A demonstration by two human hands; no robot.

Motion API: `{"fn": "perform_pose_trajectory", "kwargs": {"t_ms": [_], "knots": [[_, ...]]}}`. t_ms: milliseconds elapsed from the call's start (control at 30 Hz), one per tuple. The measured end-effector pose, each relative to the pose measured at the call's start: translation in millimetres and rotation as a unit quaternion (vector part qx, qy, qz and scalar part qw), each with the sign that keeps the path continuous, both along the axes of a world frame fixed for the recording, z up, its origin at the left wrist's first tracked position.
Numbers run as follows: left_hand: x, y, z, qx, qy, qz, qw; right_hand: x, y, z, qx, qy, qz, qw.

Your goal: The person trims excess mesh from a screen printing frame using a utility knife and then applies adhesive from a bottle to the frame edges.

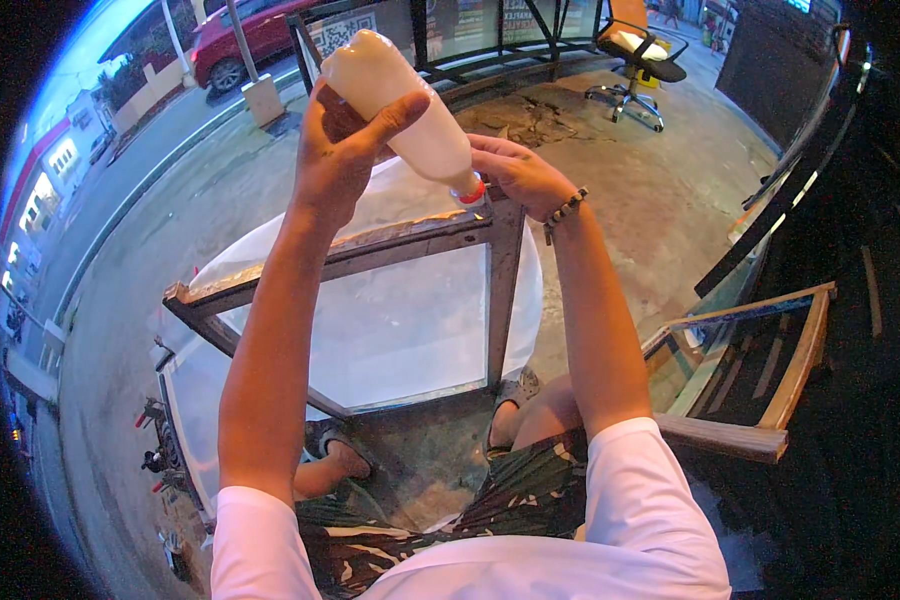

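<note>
A white plastic bottle [405, 110] is tipped with its neck down toward the right. My left hand [345, 140] wraps round its body, thumb across the near side. Its red tip [472, 193] points at the upper right corner of a worn wooden frame [355, 243], touching or just above it; I cannot tell which. My right hand [525, 178], with a beaded bracelet on the wrist, is beside the bottle's neck. Its fingers stretch toward the bottle and are partly hidden behind it. The frame stands tilted before my legs, over a large white sheet-like surface [410, 320].
A second wooden frame [800, 370] leans at my right. Hand tools [155, 460] lie on the floor at the left. Farther off are an office chair [640, 65], a dark metal rack [470, 55], a concrete-based post [262, 100] and a red car [245, 40] by the road.
</note>
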State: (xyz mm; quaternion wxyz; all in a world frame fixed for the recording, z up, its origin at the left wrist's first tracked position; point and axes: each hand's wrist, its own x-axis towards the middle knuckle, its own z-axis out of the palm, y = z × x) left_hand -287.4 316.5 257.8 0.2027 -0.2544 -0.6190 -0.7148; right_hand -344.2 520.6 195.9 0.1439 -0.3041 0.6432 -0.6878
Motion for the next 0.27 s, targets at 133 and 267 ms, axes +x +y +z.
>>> {"fn": "perform_pose_trajectory", "kwargs": {"t_ms": [133, 267], "knots": [[0.8, -1.8, 1.2, 0.002, 0.003, 0.002, 1.000, 1.9, -1.5, 2.2, 0.010, -0.006, 0.000, 1.000], [0.4, -0.7, 1.5, 0.000, -0.003, 0.003, 1.000, -6.3, 0.6, -3.4, 0.005, 0.000, 0.018, 1.000]]}}
